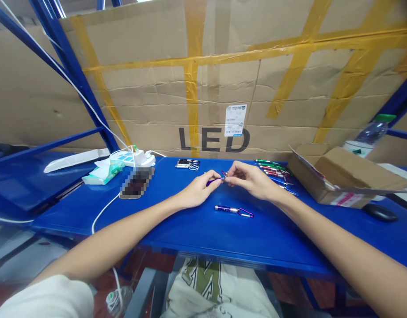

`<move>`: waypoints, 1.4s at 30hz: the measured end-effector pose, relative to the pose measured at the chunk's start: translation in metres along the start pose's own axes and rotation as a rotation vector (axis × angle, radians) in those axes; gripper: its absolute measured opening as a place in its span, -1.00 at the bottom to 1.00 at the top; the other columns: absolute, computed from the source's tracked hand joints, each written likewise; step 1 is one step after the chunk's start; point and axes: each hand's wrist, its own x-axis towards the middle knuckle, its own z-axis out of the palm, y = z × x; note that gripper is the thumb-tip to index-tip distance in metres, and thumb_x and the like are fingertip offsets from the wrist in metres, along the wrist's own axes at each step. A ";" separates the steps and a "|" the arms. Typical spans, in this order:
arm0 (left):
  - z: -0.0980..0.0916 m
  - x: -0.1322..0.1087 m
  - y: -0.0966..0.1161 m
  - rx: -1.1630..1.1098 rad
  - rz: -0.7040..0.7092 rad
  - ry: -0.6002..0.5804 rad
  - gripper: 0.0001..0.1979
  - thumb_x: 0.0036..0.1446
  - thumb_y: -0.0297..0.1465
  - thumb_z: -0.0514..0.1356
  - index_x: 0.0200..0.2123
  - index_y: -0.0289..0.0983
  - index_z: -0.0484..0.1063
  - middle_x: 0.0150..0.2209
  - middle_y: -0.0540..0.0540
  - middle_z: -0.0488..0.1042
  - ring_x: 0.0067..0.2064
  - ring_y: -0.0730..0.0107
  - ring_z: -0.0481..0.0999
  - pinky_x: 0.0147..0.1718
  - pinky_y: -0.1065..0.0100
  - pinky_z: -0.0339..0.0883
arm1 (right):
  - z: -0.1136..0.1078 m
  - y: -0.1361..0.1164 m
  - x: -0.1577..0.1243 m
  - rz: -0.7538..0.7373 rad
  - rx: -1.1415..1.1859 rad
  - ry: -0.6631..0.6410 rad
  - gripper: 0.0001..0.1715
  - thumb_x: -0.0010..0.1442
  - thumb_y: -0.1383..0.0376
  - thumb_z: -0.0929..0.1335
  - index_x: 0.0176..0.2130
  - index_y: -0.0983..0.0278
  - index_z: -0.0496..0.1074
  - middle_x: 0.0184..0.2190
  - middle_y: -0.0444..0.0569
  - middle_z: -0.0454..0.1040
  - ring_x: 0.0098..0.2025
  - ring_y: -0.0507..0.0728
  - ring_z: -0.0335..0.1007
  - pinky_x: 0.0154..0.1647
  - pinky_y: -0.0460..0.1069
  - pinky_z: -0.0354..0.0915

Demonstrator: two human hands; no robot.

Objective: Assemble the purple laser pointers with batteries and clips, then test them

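My left hand [200, 187] is closed around a small purple penlight [214, 180], whose body is mostly hidden by the fingers. At its metal end, the thumb and forefinger of my right hand [248, 179] pinch a small purple clip [224, 174]; the exact contact is too small to make out. Below both hands, a second purple penlight [226, 209] with a carabiner clip [245, 213] lies flat on the blue table. To the right of my right hand lies a row of green, red and blue penlights [272, 173]. Silver and black penlights [187, 164] with clips lie at the back.
An open cardboard box [336, 198] stands at the right, with a black mouse [379, 212] and a bottle [369, 134] near it. Leftward are a phone [137, 182], a tissue pack [104, 173], a power strip [132, 157] and white cables. A large carton [150, 101] walls the back.
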 end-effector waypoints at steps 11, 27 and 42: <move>-0.002 -0.003 0.006 0.101 0.063 -0.009 -0.77 0.48 -0.18 0.12 -0.06 -0.21 0.40 -0.19 -0.09 0.56 -0.12 0.24 0.53 -0.14 0.26 0.37 | -0.001 0.004 0.000 0.023 -0.072 0.012 -0.47 0.23 -0.04 0.51 0.08 0.15 0.70 0.02 -0.03 0.72 0.07 0.41 0.64 0.20 0.31 0.47; -0.006 0.001 -0.001 0.296 0.067 0.068 -0.70 0.51 -0.15 0.11 -0.01 -0.24 0.51 -0.09 -0.13 0.62 -0.09 0.21 0.58 -0.04 0.22 0.39 | -0.008 -0.013 -0.001 -0.050 -0.291 -0.116 -0.56 0.35 0.00 0.42 0.04 0.19 0.69 -0.07 0.04 0.73 -0.13 0.28 0.61 -0.04 0.12 0.41; -0.010 0.002 -0.012 0.553 0.207 -0.039 -0.59 0.56 -0.30 0.00 0.28 -0.27 0.48 0.24 -0.21 0.54 0.22 0.11 0.43 0.30 0.04 0.26 | -0.002 0.027 0.001 -0.168 -0.681 -0.099 -0.48 0.53 0.21 0.20 0.29 0.19 0.54 0.16 0.23 0.54 0.07 0.37 0.39 0.15 0.28 0.31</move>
